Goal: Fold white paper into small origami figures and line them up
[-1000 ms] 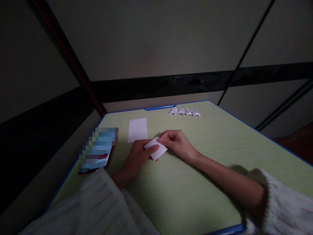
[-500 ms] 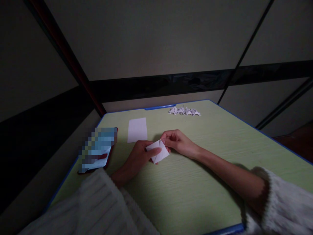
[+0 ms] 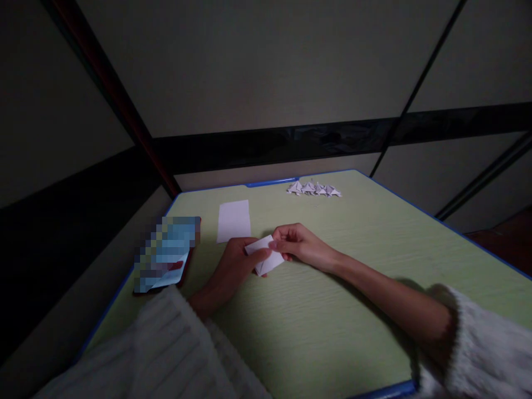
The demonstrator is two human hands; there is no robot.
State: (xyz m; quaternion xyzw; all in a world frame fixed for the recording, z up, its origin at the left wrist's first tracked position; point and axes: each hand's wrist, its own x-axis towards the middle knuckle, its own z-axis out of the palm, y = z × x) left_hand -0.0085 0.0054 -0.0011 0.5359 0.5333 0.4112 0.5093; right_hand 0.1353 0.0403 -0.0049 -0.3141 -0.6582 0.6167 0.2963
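Both my hands hold a small white folded paper (image 3: 266,257) just above the green table (image 3: 332,310). My left hand (image 3: 235,266) grips its left side, thumb on top and fingers curled under. My right hand (image 3: 301,246) pinches the paper's upper right edge with thumb and fingertips pressed together. Both forearms come out of white knitted sleeves at the bottom of the view.
A flat white paper sheet (image 3: 233,220) lies beyond my left hand. A blurred phone (image 3: 165,254) rests by the table's left edge. Several small folded paper pieces (image 3: 313,189) stand in a row at the far edge. Dark walls surround the blue-rimmed table.
My right fingers have folded the paper's top right part down and now press it flat. The paper looks narrower. My left hand has barely shifted.
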